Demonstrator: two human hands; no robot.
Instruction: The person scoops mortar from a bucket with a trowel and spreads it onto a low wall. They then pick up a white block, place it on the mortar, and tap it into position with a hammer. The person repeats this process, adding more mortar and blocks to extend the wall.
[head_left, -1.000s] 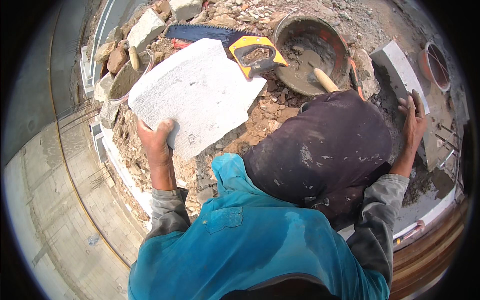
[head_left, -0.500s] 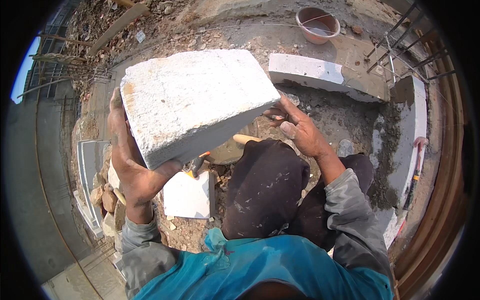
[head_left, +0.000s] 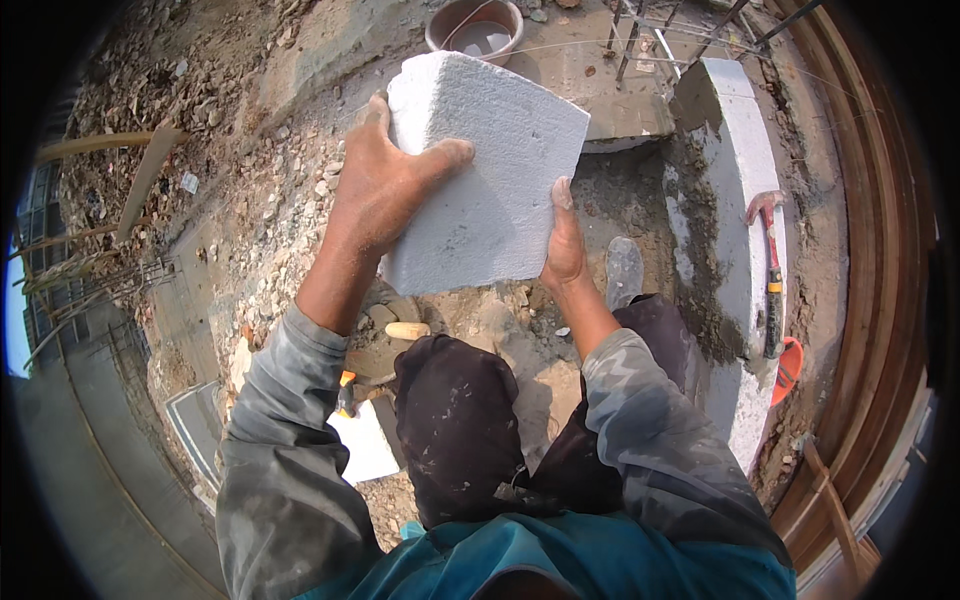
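Observation:
A white, rough-textured block (head_left: 485, 200) is raised in front of me, tilted so a broad pitted face shows. My left hand (head_left: 390, 175) grips its left side, thumb lying across that face and fingertips at the upper edge. My right hand (head_left: 565, 240) holds the right edge low down, its fingers mostly hidden behind the block. Below, between the block and my knee, a wooden handle (head_left: 407, 330) pokes out, and another white piece (head_left: 362, 448) lies on the ground beside a yellow-and-black tool handle (head_left: 347, 395), partly hidden by my sleeve.
A bucket (head_left: 475, 25) and rebar (head_left: 630, 55) are at the top. At right, a mortar-smeared row of blocks (head_left: 745, 135) bears a red-headed hammer (head_left: 772, 280), with an orange container (head_left: 785, 370) alongside and planks (head_left: 860, 220) beyond. Rubble (head_left: 300, 170) and sticks (head_left: 150, 170) lie left.
Since one second ago the block has been lifted off the ground, both hands now on it. In the last half second it has moved forward and tilted, and my view has shifted.

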